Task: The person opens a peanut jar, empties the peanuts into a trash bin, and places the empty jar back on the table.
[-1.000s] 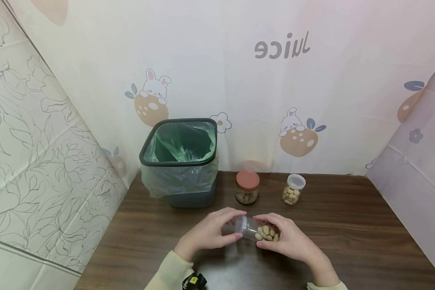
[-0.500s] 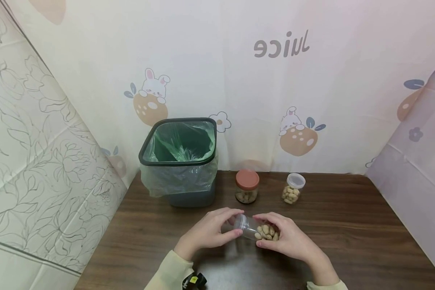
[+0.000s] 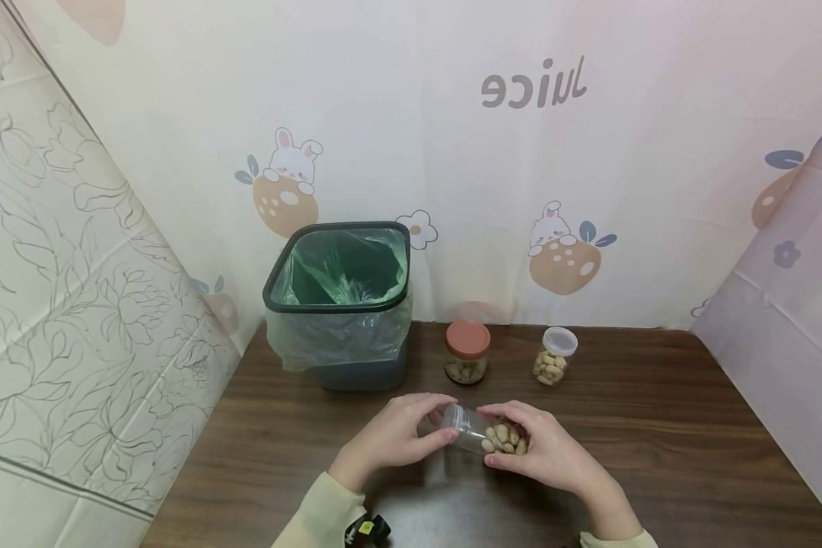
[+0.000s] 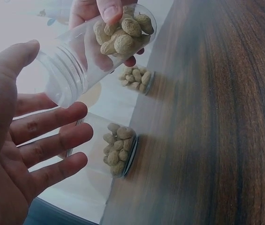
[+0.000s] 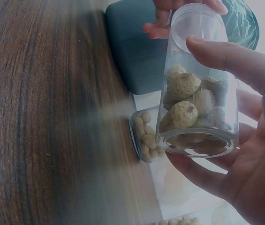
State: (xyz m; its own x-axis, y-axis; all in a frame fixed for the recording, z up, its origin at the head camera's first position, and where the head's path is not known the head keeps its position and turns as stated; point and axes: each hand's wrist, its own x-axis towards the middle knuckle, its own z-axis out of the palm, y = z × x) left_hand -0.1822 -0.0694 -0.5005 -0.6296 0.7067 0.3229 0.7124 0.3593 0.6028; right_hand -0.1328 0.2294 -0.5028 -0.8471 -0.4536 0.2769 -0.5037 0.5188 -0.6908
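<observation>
1. The right hand [image 3: 548, 449] wrapped the closed base of a clear, smooth-walled cylindrical jar [image 3: 476, 434], thumb on one side and fingers curled round the other.
2. The left hand [image 3: 400, 434] pinched the jar's pale, ringed end between thumb and fingertips, its other fingers spread loosely; whether a cap covered that end was hard to tell.
3. The jar lay tilted nearly on its side between both hands, above a dark brown wood-grain table [image 3: 657, 426], with tan, wrinkled peanuts [image 3: 505, 439] gathered toward its base.
4. It looked light and fairly stiff, probably plastic; the slick wall could slip or turn, so the broad base seemed the surest hold, with the ringed end suiting a fingertip grip. The peanut shells looked brittle and likely to roll.
5. Beyond stood two upright peanut jars: one red-lidded [image 3: 467, 352], one white-lidded [image 3: 555, 356] to its right.
6. To their left stood a dark square bin [image 3: 336, 310] lined with a translucent green bag [image 3: 342, 339].
</observation>
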